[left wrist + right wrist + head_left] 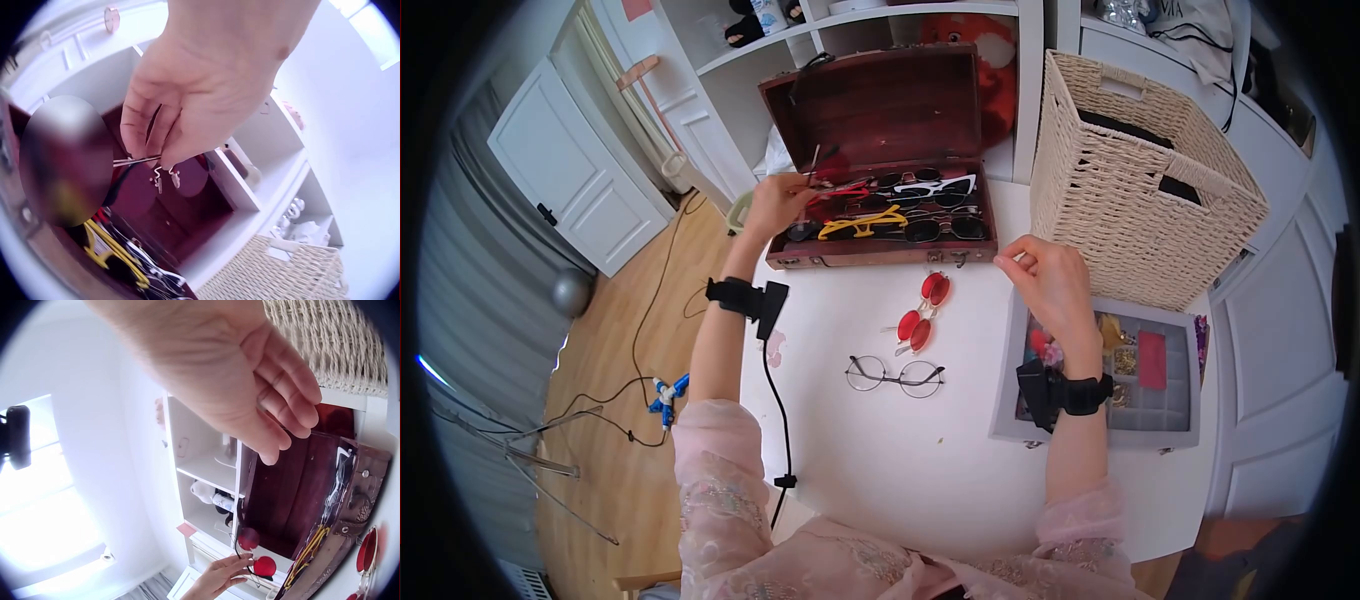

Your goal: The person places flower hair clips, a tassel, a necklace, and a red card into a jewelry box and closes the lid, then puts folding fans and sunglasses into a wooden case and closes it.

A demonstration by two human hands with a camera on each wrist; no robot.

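Observation:
My left hand (780, 205) is over the left end of a dark red hinged case (870, 252), whose lid stands up. Thumb and fingers pinch the thin metal frame of round red-tinted sunglasses (265, 567); nose pads show below the fingertips in the left wrist view. Inside the case lie yellow-framed glasses (862, 224), white-framed sunglasses (948, 188) and several other pairs. My right hand (1050, 280) hovers by the case's right front corner, fingers loosely bent and holding nothing. Red-lensed glasses (920, 325) and round clear glasses (895, 377) lie on the white table (900, 460).
A tall woven basket (1130, 200) stands right of the case. Below my right hand is a grey compartment box (1190, 400) with small trinkets under its lid. White shelves (730, 100) rise behind. A black cable (778, 400) hangs from my left wrist.

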